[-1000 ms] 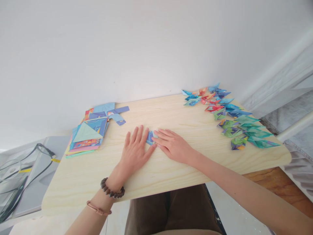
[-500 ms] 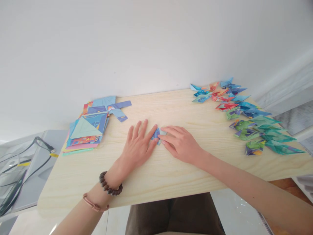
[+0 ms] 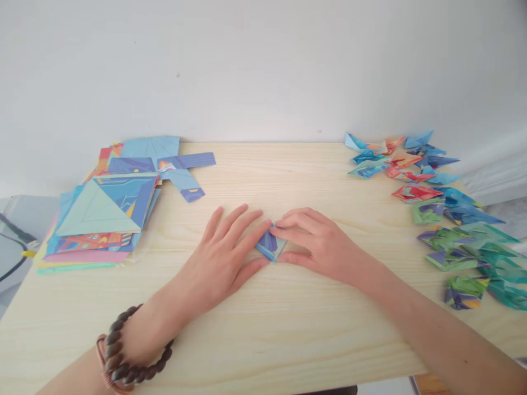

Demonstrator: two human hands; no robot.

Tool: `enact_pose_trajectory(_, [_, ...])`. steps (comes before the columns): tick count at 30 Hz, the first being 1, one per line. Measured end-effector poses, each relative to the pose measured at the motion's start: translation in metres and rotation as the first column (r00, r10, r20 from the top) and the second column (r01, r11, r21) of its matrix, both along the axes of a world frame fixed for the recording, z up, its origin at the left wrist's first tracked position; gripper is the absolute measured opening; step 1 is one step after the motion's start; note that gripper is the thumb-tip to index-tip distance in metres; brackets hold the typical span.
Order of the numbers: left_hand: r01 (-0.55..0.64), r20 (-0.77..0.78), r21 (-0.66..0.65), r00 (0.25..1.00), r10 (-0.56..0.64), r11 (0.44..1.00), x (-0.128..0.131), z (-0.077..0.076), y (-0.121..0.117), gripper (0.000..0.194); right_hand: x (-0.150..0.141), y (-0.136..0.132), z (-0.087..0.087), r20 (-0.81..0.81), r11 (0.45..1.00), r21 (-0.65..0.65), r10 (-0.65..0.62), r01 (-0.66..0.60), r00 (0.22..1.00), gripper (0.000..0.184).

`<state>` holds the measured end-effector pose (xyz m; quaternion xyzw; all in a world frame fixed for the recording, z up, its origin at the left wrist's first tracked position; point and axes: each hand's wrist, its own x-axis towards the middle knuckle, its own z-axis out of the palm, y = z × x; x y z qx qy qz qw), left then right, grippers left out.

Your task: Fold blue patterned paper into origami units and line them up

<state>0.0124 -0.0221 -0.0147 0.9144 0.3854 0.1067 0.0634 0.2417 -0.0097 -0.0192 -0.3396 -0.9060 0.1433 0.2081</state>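
A small folded origami paper (image 3: 272, 246), blue and purple with a pale green side, lies on the wooden table between my two hands. One corner of it points toward me. My left hand (image 3: 224, 255) is flat with fingers spread, its index fingertip and thumb touching the paper's left edges. On the other side, the curled fingers of my right hand (image 3: 319, 241) press on the paper's upper right part, with the thumb by its lower right edge. These fingers hide part of the paper.
A stack of coloured paper sheets (image 3: 99, 247) is at the left, with folded paper strips (image 3: 185, 170) beside it. Several finished folded paper pieces (image 3: 453, 238) stand in rows at the right. A pale wall (image 3: 263, 71) rises behind the table, and a cable (image 3: 20, 236) shows at far left.
The camera view has come closer to the table and tilted. The paper now shows a pointed corner toward me, and my fingers have shifted along its edges.
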Motion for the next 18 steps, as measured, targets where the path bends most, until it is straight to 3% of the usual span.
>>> enact_pose_trajectory(3, [0.119, 0.128, 0.028, 0.984, -0.122, 0.993, -0.0064, 0.0033, 0.0062, 0.034, 0.0026, 0.0056, -0.0001, -0.03, 1.0, 0.018, 0.014, -0.013, 0.999, 0.035])
enact_pose_trajectory(6, [0.174, 0.175, 0.057, 0.968, -0.181, 0.983, -0.0072, 0.0053, 0.0097, 0.027, 0.0026, 0.0086, -0.002, -0.054, 0.999, 0.047, 0.024, -0.022, 0.998, 0.031])
enact_pose_trajectory(18, [0.144, 0.145, 0.133, 0.976, -0.163, 0.981, -0.0013, 0.0011, 0.0091, 0.026, -0.0015, 0.0008, -0.0042, -0.121, 0.988, 0.152, 0.005, 0.014, 0.993, 0.015])
